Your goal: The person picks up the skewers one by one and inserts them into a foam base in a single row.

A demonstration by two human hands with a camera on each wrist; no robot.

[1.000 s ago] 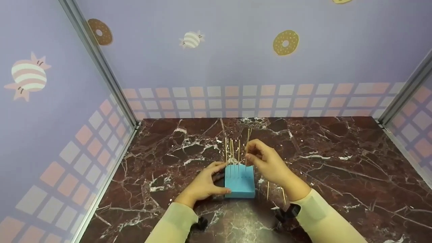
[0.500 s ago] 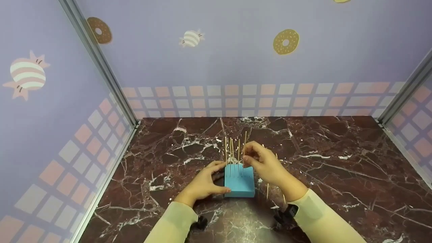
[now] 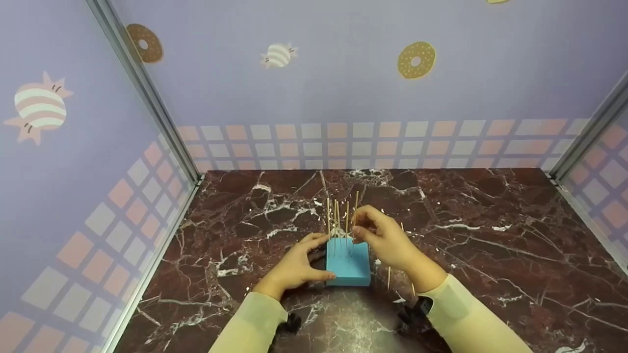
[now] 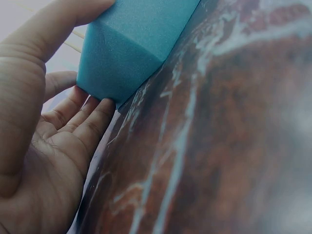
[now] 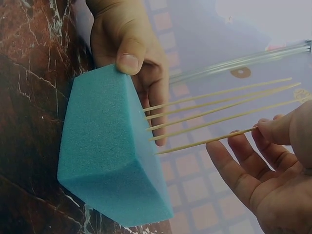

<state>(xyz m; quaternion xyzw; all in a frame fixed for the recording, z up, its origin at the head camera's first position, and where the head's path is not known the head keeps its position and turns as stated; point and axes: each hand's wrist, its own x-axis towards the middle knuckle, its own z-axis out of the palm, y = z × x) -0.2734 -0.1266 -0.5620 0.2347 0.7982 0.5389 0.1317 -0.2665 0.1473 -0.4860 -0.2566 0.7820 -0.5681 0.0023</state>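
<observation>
A blue foam block (image 3: pixel 348 270) lies on the marbled table. My left hand (image 3: pixel 296 264) grips its left side, thumb at the near corner and fingers towards the far edge; the left wrist view shows the fingertips against the foam (image 4: pixel 124 53). Several thin bamboo skewers (image 5: pixel 214 92) stand in a row in the block's top, at its left part. With thumb and fingers, my right hand (image 3: pixel 385 240) pinches another skewer (image 5: pixel 195 144) at the row's right end. Its lower tip meets the foam; whether it has sunk in, I cannot tell.
Loose skewers (image 3: pixel 389 278) lie on the table (image 3: pixel 490 255) right of the block, partly hidden under the right forearm. Patterned purple panels (image 3: pixel 343 88) stand behind and at both sides of the table.
My right hand has shifted slightly left and down with its skewer, closer to the standing row. The left hand and the block have stayed in place.
</observation>
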